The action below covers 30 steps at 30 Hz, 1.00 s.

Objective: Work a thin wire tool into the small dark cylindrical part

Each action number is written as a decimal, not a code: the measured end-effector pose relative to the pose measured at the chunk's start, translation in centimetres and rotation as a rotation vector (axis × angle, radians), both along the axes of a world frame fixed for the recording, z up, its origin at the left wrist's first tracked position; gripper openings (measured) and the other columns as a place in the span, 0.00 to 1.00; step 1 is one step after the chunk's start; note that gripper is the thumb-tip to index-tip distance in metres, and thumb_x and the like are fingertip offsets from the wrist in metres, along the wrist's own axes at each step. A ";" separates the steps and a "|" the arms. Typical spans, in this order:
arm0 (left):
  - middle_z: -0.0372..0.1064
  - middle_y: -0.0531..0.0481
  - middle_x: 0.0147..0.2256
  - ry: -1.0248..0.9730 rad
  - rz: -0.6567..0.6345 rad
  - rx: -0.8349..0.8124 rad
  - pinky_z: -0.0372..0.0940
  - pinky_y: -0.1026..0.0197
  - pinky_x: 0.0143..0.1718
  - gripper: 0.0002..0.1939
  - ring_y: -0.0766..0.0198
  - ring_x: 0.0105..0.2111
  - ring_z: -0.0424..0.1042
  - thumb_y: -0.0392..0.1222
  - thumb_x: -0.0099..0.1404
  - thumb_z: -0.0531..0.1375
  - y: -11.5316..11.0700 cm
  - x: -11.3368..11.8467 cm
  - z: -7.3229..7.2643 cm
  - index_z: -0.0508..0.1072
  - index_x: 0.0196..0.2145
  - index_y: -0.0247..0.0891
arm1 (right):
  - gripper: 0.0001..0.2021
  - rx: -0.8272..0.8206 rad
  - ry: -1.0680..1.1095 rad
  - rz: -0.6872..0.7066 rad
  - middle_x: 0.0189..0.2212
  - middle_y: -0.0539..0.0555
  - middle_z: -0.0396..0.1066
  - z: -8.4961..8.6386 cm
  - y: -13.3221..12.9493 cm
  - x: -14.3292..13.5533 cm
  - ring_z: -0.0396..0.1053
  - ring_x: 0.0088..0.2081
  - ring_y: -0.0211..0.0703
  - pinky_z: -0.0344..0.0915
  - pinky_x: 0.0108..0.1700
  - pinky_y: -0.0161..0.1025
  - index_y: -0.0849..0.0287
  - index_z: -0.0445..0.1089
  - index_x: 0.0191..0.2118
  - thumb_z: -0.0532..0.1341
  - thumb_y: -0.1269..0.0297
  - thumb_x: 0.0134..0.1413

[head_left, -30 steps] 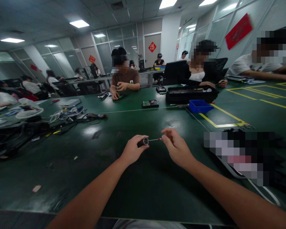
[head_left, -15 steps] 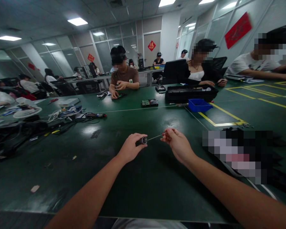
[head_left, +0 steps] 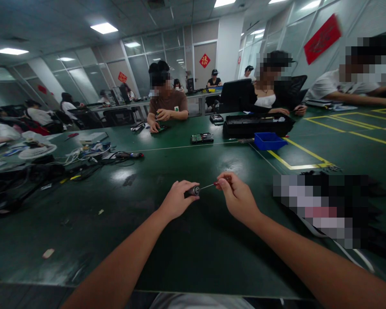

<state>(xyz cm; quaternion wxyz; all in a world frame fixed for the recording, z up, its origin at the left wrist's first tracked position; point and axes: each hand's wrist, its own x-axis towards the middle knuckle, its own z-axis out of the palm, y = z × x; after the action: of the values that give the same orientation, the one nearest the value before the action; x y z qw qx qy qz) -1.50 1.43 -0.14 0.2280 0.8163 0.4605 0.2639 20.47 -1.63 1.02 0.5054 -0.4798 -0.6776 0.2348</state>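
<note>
Above the tabletop, my left hand (head_left: 176, 201) closes its thumb and fingers around a dark cylindrical part (head_left: 195, 190). A round, greyish end of the part faces right. My right hand (head_left: 239, 194) pinches a thin screwdriver (head_left: 216, 184) by its red handle, most of which the fingers hide. Its slim metal shaft slants down to the left, and the tip meets the round end of the cylinder. I cannot tell whether the tip sits in a screw.
The green table (head_left: 167, 266) carries a blue bin (head_left: 268, 141), a long black tray (head_left: 257, 126) and a hard drive (head_left: 202, 137). Tangled cables (head_left: 93, 156) lie at left. A blurred-out pile (head_left: 321, 210) is near my right forearm. Co-workers sit across the table.
My right hand has shifted slightly left and turned, with its thumb now lower on the handle. Less of the screwdriver's shaft shows. My left hand has barely moved.
</note>
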 end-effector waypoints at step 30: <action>0.71 0.48 0.48 0.078 -0.029 -0.025 0.48 0.38 0.64 0.20 0.53 0.51 0.67 0.40 0.63 0.65 0.2 0.2 -0.7 0.73 0.53 0.47 | 0.06 0.125 -0.379 0.092 0.34 0.55 0.72 1.0 -0.5 0.2 0.70 0.35 0.47 0.65 0.38 0.44 0.54 0.65 0.41 0.51 0.64 0.67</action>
<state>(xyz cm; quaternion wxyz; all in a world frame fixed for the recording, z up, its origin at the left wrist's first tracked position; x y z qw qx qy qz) -1.32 1.62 -0.88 0.2238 0.8297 0.4603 0.2230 20.69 -2.16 2.05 0.3864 -0.4516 -0.7951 0.1208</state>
